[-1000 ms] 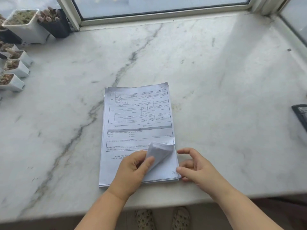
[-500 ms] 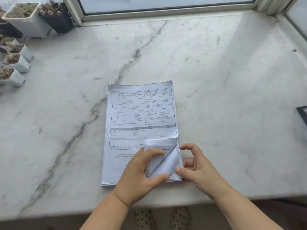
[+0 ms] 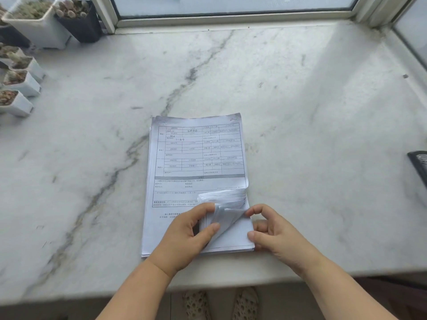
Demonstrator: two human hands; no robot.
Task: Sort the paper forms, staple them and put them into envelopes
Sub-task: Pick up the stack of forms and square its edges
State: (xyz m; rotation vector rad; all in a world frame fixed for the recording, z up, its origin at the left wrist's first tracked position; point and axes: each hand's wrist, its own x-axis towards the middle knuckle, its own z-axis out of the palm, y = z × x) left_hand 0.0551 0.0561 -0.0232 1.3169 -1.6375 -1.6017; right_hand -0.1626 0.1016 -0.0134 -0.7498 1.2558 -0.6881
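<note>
Lying flat on the marble sill [image 3: 288,93], a stack of printed paper forms [image 3: 198,153] sits just inside the near edge, about midway along it, with its long sides running toward the window frame [image 3: 231,18]. The top sheet shows a ruled table with a few handwritten entries.

The left hand [image 3: 184,236] rests on the lower part of the stack and grips a thick bunch of folded-back sheet corners [image 3: 221,199] at the stack's near right corner, thumb on the right face of the bunch and fingers curled over its left side, so the corners stand up in a fanned curl. The right hand [image 3: 275,229] sits at the same corner, just beside the left. Its fingers are curled, with the forefinger tip touching the edge of one lifted sheet [image 3: 231,218] and the thumb pressing down on the flat pages at the stack's right edge.

Bare marble spreads wide to the left, right and far side of the stack. Small white plant pots [image 3: 20,93] line the left edge, and a larger white pot [image 3: 39,26] and a black pot [image 3: 80,21] stand in the far left corner. A dark flat object [image 3: 419,167], cut off by the frame, lies at the right edge, well apart from the papers. Below the near edge, a pair of perforated slippers [image 3: 221,303] shows on the floor.
</note>
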